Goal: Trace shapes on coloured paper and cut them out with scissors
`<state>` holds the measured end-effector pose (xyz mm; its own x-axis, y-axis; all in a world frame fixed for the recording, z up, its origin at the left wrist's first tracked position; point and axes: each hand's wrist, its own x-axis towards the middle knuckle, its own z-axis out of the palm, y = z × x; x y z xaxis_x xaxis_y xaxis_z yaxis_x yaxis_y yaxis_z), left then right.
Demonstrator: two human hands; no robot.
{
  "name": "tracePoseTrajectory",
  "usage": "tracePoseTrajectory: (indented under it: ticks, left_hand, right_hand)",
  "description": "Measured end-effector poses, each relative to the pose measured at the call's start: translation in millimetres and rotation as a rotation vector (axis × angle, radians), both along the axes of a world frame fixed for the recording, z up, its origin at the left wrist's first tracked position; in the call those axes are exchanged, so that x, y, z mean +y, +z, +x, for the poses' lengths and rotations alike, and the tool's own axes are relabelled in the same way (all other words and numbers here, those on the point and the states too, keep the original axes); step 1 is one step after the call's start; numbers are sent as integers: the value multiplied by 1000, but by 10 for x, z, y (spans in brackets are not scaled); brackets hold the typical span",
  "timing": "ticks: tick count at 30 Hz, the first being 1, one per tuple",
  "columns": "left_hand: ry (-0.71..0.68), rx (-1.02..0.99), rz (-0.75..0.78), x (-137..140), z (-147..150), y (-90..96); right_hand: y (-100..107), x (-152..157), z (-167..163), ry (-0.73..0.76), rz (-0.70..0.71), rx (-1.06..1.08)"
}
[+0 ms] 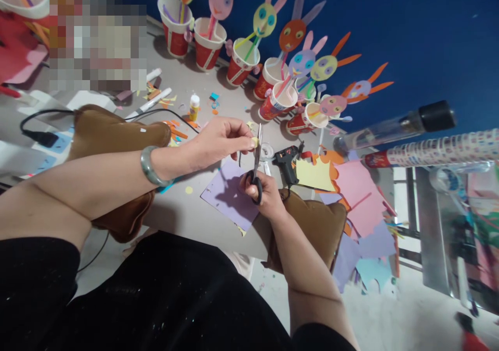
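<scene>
A black shirt (167,294) fills the near edge, a bare forearm reaching over the bench (179,213) from each side; the left wrist wears a green bangle (151,165). A brown cushion (317,221) lies under the right forearm, and a second cushion (117,132) under the left. The right hand (268,196) is curled around the black handles of the scissors (256,177), blades pointing away from the body; the left hand (224,144) pinches a small yellow scrap (255,142) between thumb and finger, just beside the blades; whether they touch it I cannot tell.

Below the hands lies a purple sheet (224,190), with a yellow disc (189,190) on the bench left of it; to the right are a black glue gun (286,161), a yellow sheet (315,175) and a pink sheet (360,195). Beyond the left hand stands a glue bottle (194,107) among paper bits, two white markers (154,100) left of it; at the far edge stand red cups (207,52) with rabbit faces (221,0) on straws, before a blue wall (390,8); a stack of cups (432,148) lies at far right.
</scene>
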<state>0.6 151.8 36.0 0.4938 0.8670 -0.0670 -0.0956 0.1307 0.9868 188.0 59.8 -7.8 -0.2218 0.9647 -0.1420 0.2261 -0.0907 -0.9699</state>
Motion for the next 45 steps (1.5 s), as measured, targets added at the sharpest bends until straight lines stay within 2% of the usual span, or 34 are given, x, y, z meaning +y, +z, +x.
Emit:
tracePoseTrajectory:
  ticks: [24, 45]
  left_hand:
    - [2, -38, 40, 26, -13, -17]
    - [-1, -41, 15, 26, -23, -4]
  right_hand:
    - [19, 1, 0, -9, -17, -16]
    - [40, 12, 7, -1, -14, -27]
